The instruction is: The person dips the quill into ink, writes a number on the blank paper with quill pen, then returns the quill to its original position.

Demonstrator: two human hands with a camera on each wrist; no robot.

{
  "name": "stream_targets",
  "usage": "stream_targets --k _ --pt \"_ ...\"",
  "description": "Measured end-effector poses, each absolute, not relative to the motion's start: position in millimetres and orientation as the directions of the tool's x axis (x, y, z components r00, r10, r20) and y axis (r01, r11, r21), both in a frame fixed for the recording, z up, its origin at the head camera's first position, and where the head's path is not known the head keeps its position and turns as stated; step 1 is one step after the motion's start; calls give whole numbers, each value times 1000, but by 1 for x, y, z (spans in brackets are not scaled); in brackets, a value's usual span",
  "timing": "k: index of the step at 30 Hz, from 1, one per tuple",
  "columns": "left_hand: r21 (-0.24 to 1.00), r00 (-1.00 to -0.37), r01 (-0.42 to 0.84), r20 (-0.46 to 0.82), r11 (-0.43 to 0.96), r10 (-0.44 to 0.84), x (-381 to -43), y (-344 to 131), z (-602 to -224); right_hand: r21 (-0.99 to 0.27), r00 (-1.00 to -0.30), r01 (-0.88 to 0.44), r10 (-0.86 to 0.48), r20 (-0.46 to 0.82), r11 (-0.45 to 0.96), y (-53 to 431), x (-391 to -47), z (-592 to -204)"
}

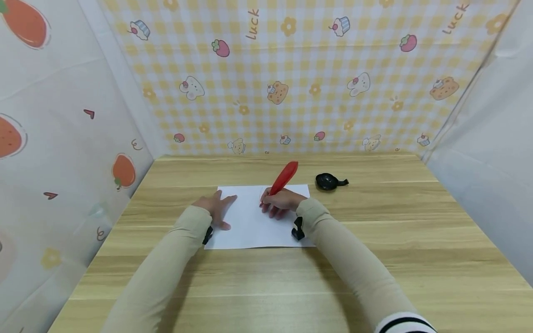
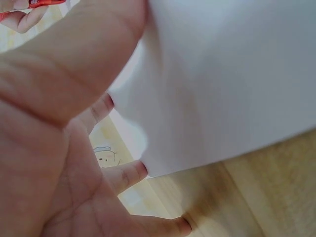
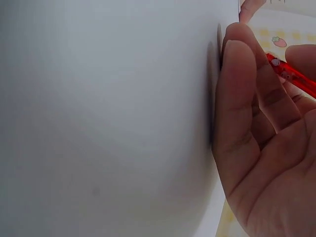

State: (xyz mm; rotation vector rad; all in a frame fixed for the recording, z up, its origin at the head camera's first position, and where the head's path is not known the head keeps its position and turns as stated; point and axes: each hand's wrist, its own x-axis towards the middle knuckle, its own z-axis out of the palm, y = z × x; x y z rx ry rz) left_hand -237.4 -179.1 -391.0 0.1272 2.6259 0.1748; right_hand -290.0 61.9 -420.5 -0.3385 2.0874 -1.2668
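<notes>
The red pen (image 1: 286,175) stands slanted over the far half of the white paper (image 1: 250,231), its broad, feather-shaped top leaning up and to the right, and I have it pinched between the thumb and fingers of my right hand (image 1: 284,200). Those fingers are curled close on the pen, the lower ones near the sheet; whether the pen's tip touches the paper I cannot tell, as my fingers hide it. My left hand (image 1: 214,208) lies at the paper's left side with fingers spread wide, holding nothing — thumb and forefinger over the sheet, one fingertip past its edge. Just beyond the far right corner sits a small black pan-shaped dish (image 1: 326,181), handle pointing right. All of it rests on the wood-grained surface (image 1: 266,286). Beige sleeves (image 1: 162,273) cover my forearms, and behind everything hangs a yellow-checked cloth (image 1: 266,60) — strawberries, cupcakes, bears and the word "luck".
</notes>
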Motion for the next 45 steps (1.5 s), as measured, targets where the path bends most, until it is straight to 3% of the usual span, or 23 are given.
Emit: stream_targets --k 10,45 --pt "159 -875 39 -471 986 111 -231 -180 -394 -856 -703 109 -570 -426 506 64 -283 -422" --pt "135 -872 58 -475 989 116 -238 -180 -393 -850 -653 123 -603 -458 512 71 -279 -419"
